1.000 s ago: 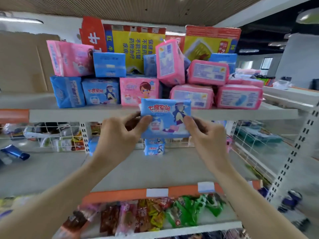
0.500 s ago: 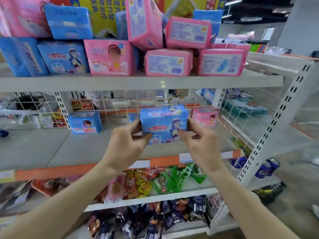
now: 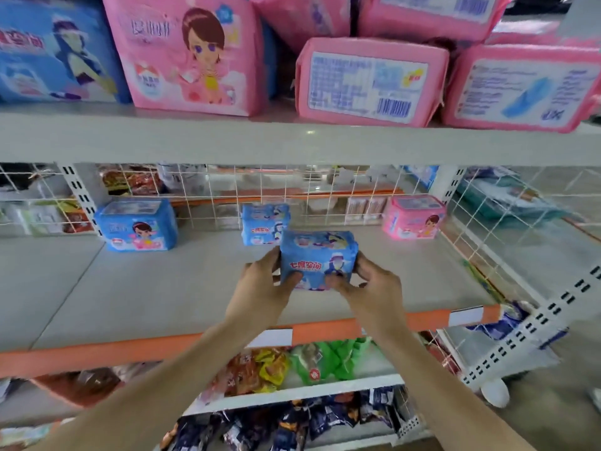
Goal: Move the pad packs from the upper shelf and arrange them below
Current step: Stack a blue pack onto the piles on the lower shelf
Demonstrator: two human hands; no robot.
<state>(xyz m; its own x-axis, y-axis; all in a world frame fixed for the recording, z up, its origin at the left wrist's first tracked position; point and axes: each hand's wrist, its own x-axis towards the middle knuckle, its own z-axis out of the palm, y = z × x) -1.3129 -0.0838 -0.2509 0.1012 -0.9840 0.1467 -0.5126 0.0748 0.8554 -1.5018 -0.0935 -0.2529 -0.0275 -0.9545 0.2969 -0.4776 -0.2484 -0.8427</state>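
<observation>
A blue pad pack [image 3: 318,257] is gripped from both sides by my left hand [image 3: 265,286] and my right hand [image 3: 374,284], low over the lower shelf [image 3: 146,297], just in front of another small blue pack [image 3: 265,224]. Further back on that shelf stand a larger blue pack [image 3: 138,226] at the left and a pink pack [image 3: 413,221] at the right. The upper shelf [image 3: 227,141] carries several packs: a blue one [image 3: 55,53] at the left, a pink one with a cartoon girl [image 3: 192,53], and pink ones [image 3: 370,81] lying on their sides.
A white wire grid [image 3: 292,190] backs the lower shelf and another closes its right side. An orange price strip [image 3: 162,348] runs along the front edge. Snack bags [image 3: 292,366] fill the shelves underneath. A perforated white upright [image 3: 533,323] stands at the right.
Both hands brought the blue pack down from the upper shelf's front edge and further back over the lower shelf. The view tilted down and came closer.
</observation>
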